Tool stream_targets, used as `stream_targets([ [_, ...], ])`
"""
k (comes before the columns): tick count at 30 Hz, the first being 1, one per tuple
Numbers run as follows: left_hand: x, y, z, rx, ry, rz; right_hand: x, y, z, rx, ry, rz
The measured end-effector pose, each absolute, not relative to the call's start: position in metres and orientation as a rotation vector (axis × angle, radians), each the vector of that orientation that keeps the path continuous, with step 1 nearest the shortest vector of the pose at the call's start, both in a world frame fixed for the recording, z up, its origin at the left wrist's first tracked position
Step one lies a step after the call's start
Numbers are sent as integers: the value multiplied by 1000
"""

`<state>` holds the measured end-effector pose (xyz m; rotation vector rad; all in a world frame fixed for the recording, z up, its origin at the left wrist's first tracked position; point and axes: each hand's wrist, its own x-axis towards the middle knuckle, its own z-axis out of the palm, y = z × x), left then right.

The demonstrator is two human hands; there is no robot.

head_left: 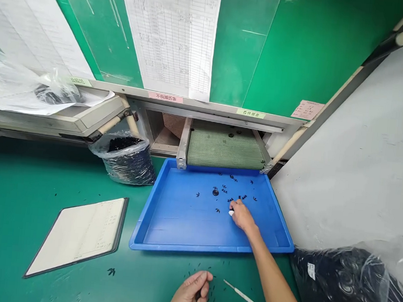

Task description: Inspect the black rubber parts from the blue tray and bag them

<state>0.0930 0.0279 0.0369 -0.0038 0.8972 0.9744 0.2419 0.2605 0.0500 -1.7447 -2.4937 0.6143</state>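
right hand (241, 216) seemingly on blue tray (174, 217)

your tray (210, 251) is smooth, glossy blue plastic, and the small parts (215, 192) on it look like matt black rubber. the belt (226, 151) ahead of you is rough green woven cloth, the bench mat (45, 165) smooth, faintly glossy green, the bag (352, 286) thin, shiny clear plastic.

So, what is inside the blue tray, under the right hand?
The blue tray holds scattered small black parts; what lies directly beneath the right hand is covered.
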Motion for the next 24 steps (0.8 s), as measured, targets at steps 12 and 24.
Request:
stream_targets([
  [12,84,8,57,225,904,1113,238,120,79,-1349,-1941,1017],
  [24,89,-12,47,350,930,1051,210,30,47,-1518,-1522,1155],
])
